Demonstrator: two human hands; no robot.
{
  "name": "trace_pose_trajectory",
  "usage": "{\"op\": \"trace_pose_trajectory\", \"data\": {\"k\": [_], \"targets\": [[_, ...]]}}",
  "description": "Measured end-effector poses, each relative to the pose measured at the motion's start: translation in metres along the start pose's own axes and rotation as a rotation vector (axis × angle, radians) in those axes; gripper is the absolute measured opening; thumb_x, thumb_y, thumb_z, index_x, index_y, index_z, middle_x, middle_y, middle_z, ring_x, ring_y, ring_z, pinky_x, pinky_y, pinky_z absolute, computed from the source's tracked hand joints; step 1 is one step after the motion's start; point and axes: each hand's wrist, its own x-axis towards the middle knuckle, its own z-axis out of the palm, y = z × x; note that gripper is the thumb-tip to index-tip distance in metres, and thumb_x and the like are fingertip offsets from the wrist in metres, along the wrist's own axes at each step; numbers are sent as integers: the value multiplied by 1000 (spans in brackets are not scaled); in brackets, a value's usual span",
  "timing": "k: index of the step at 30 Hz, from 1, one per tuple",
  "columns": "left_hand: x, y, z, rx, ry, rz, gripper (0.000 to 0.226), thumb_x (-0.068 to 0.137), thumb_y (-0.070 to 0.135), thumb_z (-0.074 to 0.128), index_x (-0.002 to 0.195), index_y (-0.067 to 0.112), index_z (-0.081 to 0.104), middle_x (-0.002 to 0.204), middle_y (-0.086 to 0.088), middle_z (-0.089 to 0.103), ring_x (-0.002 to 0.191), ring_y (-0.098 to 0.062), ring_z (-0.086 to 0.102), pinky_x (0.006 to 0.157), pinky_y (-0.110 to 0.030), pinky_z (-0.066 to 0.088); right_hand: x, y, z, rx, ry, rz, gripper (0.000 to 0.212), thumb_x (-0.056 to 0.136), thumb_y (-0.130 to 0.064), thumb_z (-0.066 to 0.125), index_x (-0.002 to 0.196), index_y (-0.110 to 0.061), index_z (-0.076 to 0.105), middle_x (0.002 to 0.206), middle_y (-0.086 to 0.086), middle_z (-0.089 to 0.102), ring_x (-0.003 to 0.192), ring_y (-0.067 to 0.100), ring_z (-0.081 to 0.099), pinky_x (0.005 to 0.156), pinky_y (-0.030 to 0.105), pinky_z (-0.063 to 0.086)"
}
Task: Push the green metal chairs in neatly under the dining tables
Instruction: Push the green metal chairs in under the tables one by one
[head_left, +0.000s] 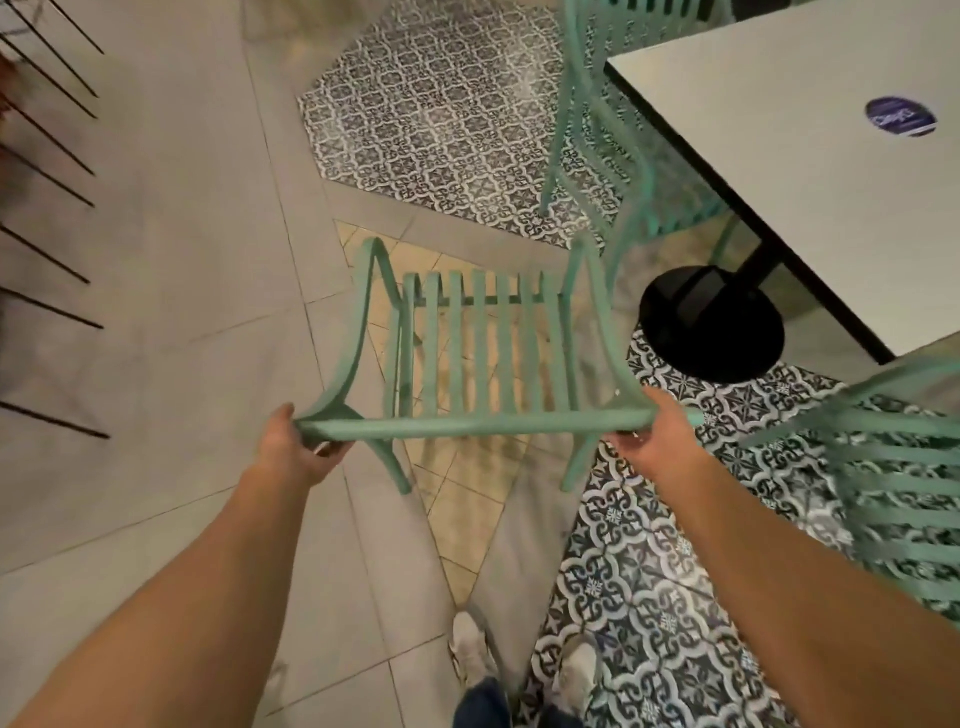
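A green metal chair (483, 358) with a slatted seat stands in the open floor in front of me, left of the white dining table (810, 171). My left hand (296, 452) grips the left end of the chair's top back rail. At the rail's right end my right hand (654, 441) holds on, fingers curled under it. The chair's seat points away from me. It stands apart from the table, not under it.
A second green chair (602, 156) is tucked at the table's far left side, a third (898, 493) stands at the right edge. The table's black round base (711, 322) sits right of the held chair. Black metal rods (52, 171) line the left. My shoes (472, 654) are below.
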Motion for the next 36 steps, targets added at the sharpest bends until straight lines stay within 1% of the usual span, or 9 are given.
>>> {"op": "trace_pose_trajectory", "data": {"k": [3,8,12,15,18,22,26,31,36], "targets": [[8,5,5,47,37,-28,36,96,33,52,121,8,47,115,-13,57,106,-32,58,77,-45,52,-1,3,8,-23,67,-63,18,92,-12,53,109,-7,51,130,16,53,116,32,55,96,44,51],[17,18,4,94,44,-42,42,93,24,56,130,5,48,121,-16,59,102,-34,61,65,-48,54,-13,9,15,-31,134,-84,33,92,-7,51,124,-3,48,131,17,50,117,30,54,97,43,50],[25,40,10,136,28,-28,42,93,21,56,129,3,47,118,-16,57,101,-33,58,70,-46,52,-35,36,11,-73,172,-126,11,93,-8,54,103,-5,54,106,10,56,100,27,57,75,35,53],[31,52,21,188,1,-2,34,93,18,55,123,3,47,111,-15,54,98,-32,55,71,-45,50,-40,52,18,-83,106,-189,29,89,6,58,117,4,51,97,7,52,102,37,57,74,28,52],[41,63,40,245,-5,1,25,94,16,54,113,3,45,100,-13,55,98,-30,54,78,-42,49,-40,63,22,-42,190,-175,36,85,13,60,117,0,50,89,6,53,74,20,57,50,12,49],[56,87,71,333,-33,-12,22,95,15,53,111,2,44,100,-13,53,101,-29,53,83,-41,48,-21,88,23,43,208,-129,39,83,-6,69,118,-5,52,99,9,54,100,36,59,90,42,50],[71,120,102,429,-47,0,25,94,13,54,115,4,43,104,-15,51,100,-29,53,84,-38,48,-8,97,52,424,334,-174,14,81,-17,59,94,-18,55,107,13,58,112,31,57,100,45,48],[105,162,140,561,-96,35,24,96,14,51,118,7,43,95,-13,50,78,-25,53,88,-37,47,2,104,95,628,335,-111,20,84,3,60,98,-10,52,101,12,56,94,26,59,86,39,54],[135,192,174,635,-136,37,23,97,16,51,117,7,43,90,-11,50,77,-24,53,89,-38,48,-5,112,137,637,453,-165,10,89,-2,51,92,-11,53,92,7,54,80,19,55,65,29,48]]}}
